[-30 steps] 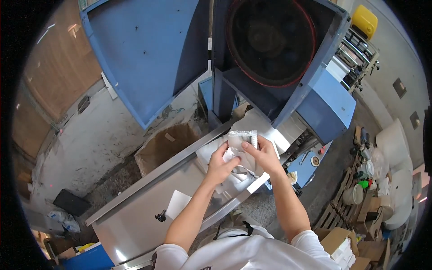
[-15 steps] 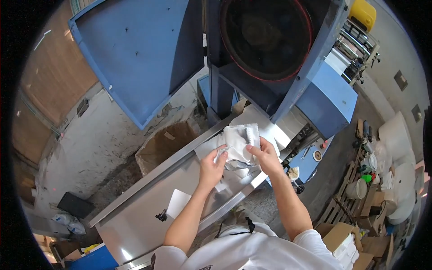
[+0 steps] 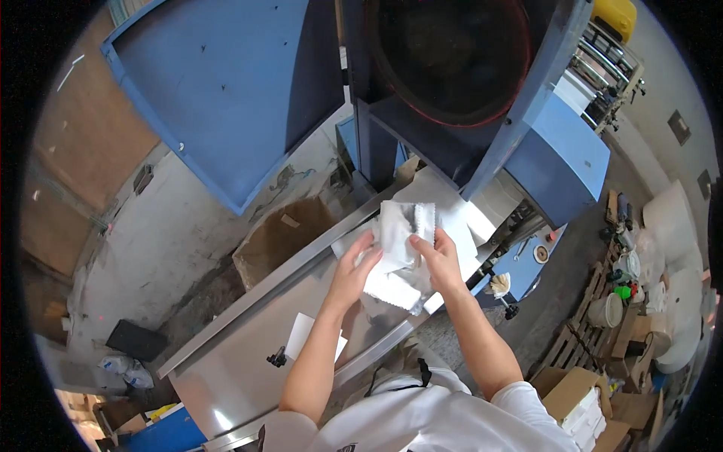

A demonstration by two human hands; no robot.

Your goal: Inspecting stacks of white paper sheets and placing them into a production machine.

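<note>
Head view: beyond the metal table, an open brown carton, a pale patch on its inner wall, bottom hard to see. Next, left hand, fingers parted at the left edge of some white packets, firmness of hold impossible to tell. Packets above the table's upper end, pinched by thumb and fingers of the right hand. Farther right, a cardboard box with white contents; then a whitish bucket, inside unclear.

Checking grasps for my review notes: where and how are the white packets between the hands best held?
Probably by the opposite side edges, left hand from the left and right hand from the right, thumbs on top. The white packets look flat and creased and overlap unevenly, so a one-sided grip might let some slide.
</note>
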